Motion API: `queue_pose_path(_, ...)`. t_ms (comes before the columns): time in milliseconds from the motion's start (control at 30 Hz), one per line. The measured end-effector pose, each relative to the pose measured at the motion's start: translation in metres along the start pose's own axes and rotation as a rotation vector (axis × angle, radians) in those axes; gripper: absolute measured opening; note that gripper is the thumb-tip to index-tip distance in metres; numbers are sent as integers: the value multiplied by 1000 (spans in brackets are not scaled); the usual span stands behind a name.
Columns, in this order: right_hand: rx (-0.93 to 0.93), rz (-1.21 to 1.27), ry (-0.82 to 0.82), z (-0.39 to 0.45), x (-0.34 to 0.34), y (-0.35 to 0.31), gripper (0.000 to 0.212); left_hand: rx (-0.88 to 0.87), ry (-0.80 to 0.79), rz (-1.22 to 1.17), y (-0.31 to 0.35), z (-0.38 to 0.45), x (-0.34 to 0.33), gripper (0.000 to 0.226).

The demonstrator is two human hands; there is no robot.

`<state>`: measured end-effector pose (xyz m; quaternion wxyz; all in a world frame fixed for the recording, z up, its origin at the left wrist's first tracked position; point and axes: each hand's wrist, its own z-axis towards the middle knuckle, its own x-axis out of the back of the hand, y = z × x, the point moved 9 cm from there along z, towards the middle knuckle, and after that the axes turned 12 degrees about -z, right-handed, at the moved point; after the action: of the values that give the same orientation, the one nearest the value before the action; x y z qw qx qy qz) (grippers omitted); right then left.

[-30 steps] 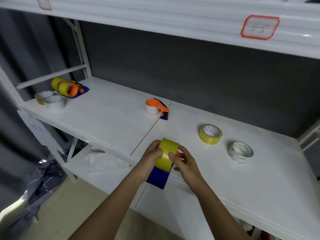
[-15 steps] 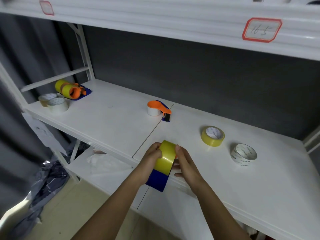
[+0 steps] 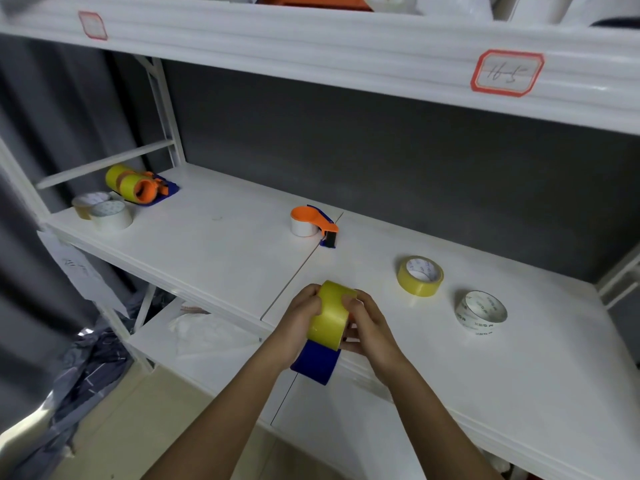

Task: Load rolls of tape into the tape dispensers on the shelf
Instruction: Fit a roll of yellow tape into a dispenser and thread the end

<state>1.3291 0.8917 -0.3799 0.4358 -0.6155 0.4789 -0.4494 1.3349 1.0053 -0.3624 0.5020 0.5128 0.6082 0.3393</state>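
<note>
Above the front edge of the white shelf [image 3: 225,244] I hold a yellow tape roll [image 3: 330,315] seated on a blue tape dispenser [image 3: 316,363]. My left hand [image 3: 300,320] grips the roll's left side. My right hand [image 3: 369,325] grips its right side, thumb on top. A bit of orange shows between roll and right hand. An orange-and-blue dispenser with a white roll [image 3: 313,225] lies mid-shelf. A loaded dispenser with yellow rolls [image 3: 138,185] lies far left.
A loose yellow roll [image 3: 419,276] and a clear roll [image 3: 480,315] lie flat to the right. Two pale rolls [image 3: 104,211] sit at the left end. An upper shelf beam [image 3: 311,46] with red-bordered labels runs overhead. A lower shelf and crumpled bags lie below left.
My right thumb has moved further onto the top of the yellow roll. The roll and dispenser stay at the same spot between my hands.
</note>
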Motion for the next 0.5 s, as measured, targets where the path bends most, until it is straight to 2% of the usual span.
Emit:
queue_pose_path(167, -14, -57, -37, -2, -3, -8, 44, 32, 41, 9, 4, 1, 0, 31)
queue_pose_path(300, 154, -84, 20, -6, 0, -26, 62, 42, 75, 5, 7, 2, 3, 27)
queue_pose_path(400, 261, -108, 39, -12, 1, -34, 62, 23, 63, -5, 13, 1, 0, 24)
queue_pose_path(500, 277, -112, 80, -14, 4, -33, 51, 13, 60, 5, 16, -2, -1, 18)
